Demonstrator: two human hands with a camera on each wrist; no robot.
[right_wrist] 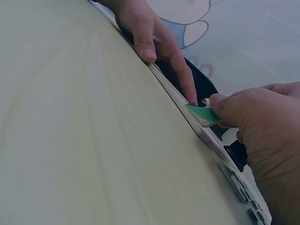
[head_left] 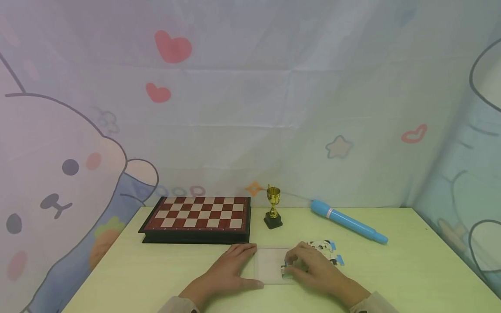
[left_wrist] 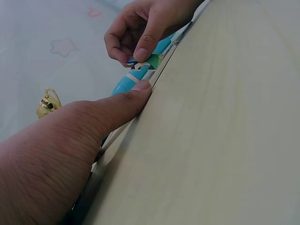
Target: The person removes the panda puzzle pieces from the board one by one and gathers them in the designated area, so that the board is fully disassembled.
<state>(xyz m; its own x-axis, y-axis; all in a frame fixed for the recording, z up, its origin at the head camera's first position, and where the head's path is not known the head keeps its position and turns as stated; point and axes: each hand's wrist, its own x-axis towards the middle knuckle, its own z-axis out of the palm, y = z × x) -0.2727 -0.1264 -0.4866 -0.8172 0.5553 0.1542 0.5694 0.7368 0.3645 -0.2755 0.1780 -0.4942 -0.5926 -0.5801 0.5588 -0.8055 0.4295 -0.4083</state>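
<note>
A flat white puzzle tray [head_left: 271, 266] lies on the table between the two hands. My left hand [head_left: 233, 273] rests at its left side with fingers extended and the thumb along the near edge. Between thumb and fingers, my right hand [head_left: 313, 266] pinches a small puzzle piece [head_left: 285, 272] over the right part of the tray. Green shows on the piece [right_wrist: 202, 115] in the right wrist view, where it is tilted close above the tray's edge. Several more puzzle pieces [head_left: 328, 246], printed white, black and blue, lie just beyond the right hand and are partly covered by it.
Behind the left hand sits a red and white chessboard box [head_left: 199, 215]. A small gold trophy cup [head_left: 273, 208] stands right of it. A blue pen-shaped object [head_left: 350, 222] lies at the back right. A printed cloth [head_left: 242, 108] hangs behind the table.
</note>
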